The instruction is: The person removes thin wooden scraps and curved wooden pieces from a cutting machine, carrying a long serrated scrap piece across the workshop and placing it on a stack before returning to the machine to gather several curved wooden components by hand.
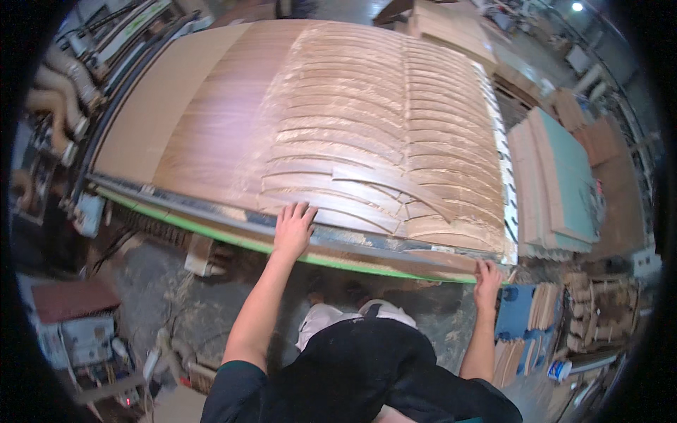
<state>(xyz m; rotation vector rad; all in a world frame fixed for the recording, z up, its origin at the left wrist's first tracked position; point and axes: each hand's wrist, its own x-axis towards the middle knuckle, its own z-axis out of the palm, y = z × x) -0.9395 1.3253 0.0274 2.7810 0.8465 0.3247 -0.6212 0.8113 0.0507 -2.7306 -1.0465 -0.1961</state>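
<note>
A large wood-grain board (211,134) lies on a flat machine bed, its right part cut into two columns of curved wooden strips (338,127). My left hand (295,227) lies over the bed's near edge, fingers stretched onto the board beside the nearest strips. At the near right corner, my right hand (486,280) has its fingers bent round the right end of a thin brown wooden strip (441,261) along the front edge. My left palm hides whatever lies beneath it. One loose curved strip (391,185) rests askew across the others.
Sawdust covers the cut area. Stacked pale and green boards (564,183) stand right of the bed. Bundled curved wooden pieces (541,307) and a white-and-blue tub (559,370) sit at lower right. A grey machine box (77,338) and hoses are at left.
</note>
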